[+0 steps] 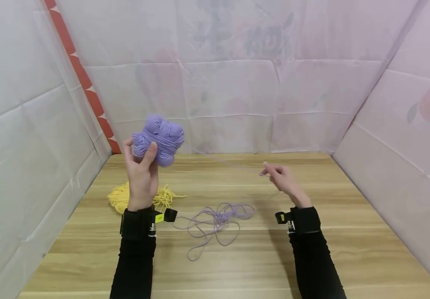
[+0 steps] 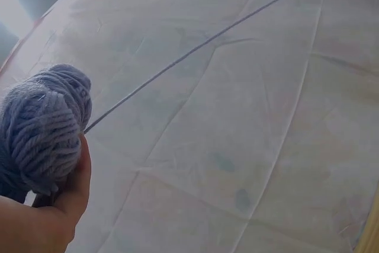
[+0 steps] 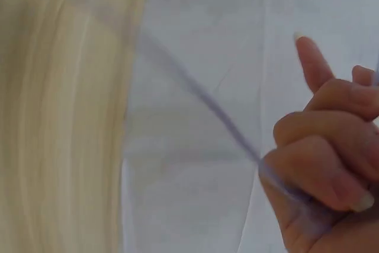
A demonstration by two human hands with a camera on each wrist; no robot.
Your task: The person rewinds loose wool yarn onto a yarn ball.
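Note:
My left hand (image 1: 142,178) grips a lumpy ball of purple yarn (image 1: 162,139) above the table, thumb across its wrapped middle. From the ball a taut strand of yarn (image 2: 195,50) runs to my right hand (image 1: 284,179), which is raised over the right half of the table. In the right wrist view the fingers (image 3: 320,170) curl round the strand, while one finger points outward. Below, between the forearms, loose loops of purple yarn (image 1: 218,220) lie tangled on the wooden table (image 1: 237,274).
A yellow yarn bundle (image 1: 118,198) lies on the table behind my left wrist, partly hidden by it. White printed sheeting (image 1: 230,91) closes off the back and both sides. A red strip (image 1: 78,66) runs down the back left corner.

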